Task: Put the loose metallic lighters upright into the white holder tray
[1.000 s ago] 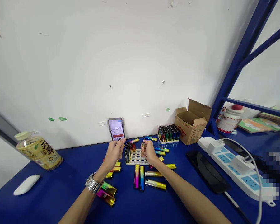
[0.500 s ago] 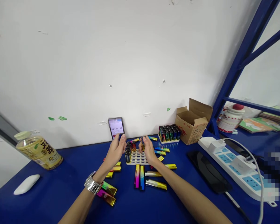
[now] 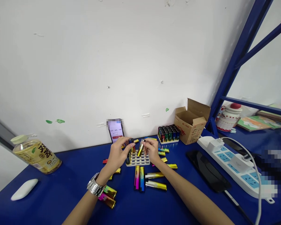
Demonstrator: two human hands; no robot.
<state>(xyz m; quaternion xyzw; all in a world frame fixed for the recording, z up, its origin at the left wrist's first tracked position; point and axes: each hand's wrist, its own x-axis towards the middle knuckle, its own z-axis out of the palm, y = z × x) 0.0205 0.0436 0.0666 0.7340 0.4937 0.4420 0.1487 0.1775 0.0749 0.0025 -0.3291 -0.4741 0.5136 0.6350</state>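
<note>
My left hand [image 3: 118, 155] is closed on a small dark lighter [image 3: 131, 141], held just above the white slotted tray [image 3: 140, 160]. My right hand [image 3: 151, 149] pinches a gold lighter [image 3: 140, 148], tilted over the same tray. The two hands nearly touch. A few lighters stand in the tray's left slots, partly hidden by my fingers. Shiny metallic lighters [image 3: 152, 182] lie scattered on the blue table [image 3: 49, 200] around the tray. A silver watch [image 3: 95, 187] is on my left wrist.
A phone [image 3: 115, 131] leans on the wall behind the tray. A full tray of lighters [image 3: 168, 134] and an open cardboard box [image 3: 192, 122] stand at the right. A power strip [image 3: 234, 164], dark tablet [image 3: 208, 172], tea bottle [image 3: 36, 154] and white mouse [image 3: 23, 189] also lie on the table.
Both hands have risen a little and come together over the tray. The right hand's gold lighter now tilts toward the left hand.
</note>
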